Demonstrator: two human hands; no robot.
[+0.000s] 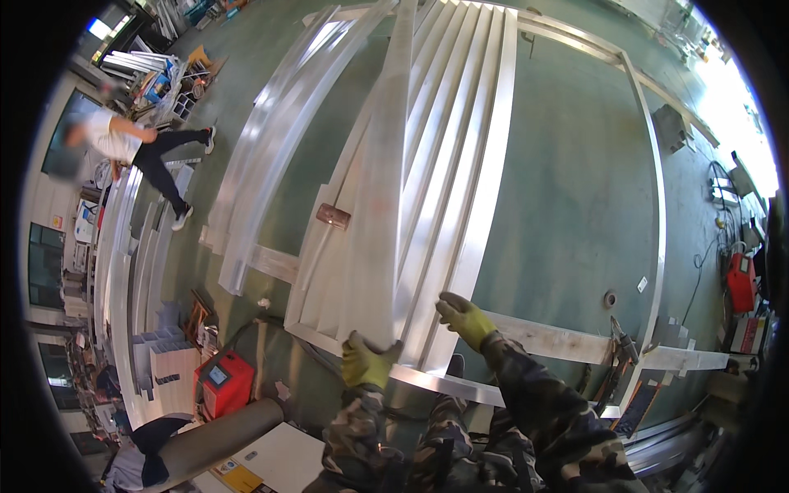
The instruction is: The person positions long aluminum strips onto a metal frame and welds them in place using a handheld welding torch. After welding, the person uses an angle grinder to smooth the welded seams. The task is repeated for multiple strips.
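Long silvery metal slat (pixel 382 205) seems mid-placement, our yellow-gloved left grip (pixel 370 363) clasping its end, our right grip (pixel 467 320) half-curled, apparently empty, alignment likely needed next.

Two hands (pixel 370 363), one mallet (pixel 333 217)

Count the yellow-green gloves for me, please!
2: one on the left hand, at the lower end of a long metal strip; one on the right hand, near the slatted panel. More could be hidden.
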